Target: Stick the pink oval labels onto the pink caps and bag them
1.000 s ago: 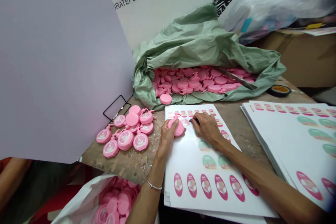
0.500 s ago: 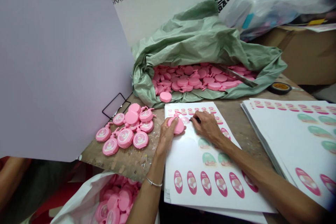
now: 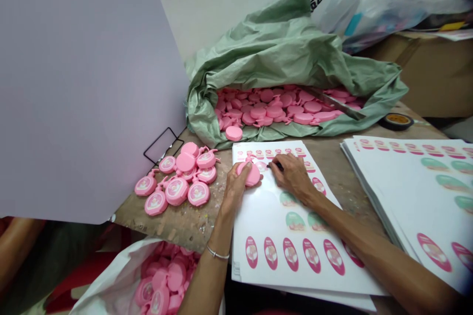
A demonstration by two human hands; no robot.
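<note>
My left hand (image 3: 234,188) is closed around a pink round plastic piece (image 3: 250,174), holding it down on the upper part of a white sticker sheet (image 3: 281,241). My right hand (image 3: 293,177) rests on the same sheet just to the right, fingers curled and pinched at a sticker near the piece; what the fingertips hold is too small to name. The sheet carries rows of pink and green oval stickers. A pile of pink pieces with stickers on them (image 3: 181,182) lies to the left of my left hand on the worn wooden table (image 3: 177,221).
A green plastic bag (image 3: 288,59) full of plain pink pieces lies open at the back. A stack of sticker sheets (image 3: 414,182) sits at the right, a tape roll (image 3: 398,120) behind it. A white bag of pink pieces (image 3: 162,280) hangs below the table's front edge. A large blank panel (image 3: 81,83) fills the left.
The view has shifted slightly. Both hands stay in place on the sheet, with the right fingers working at the sticker beside the pink piece.
</note>
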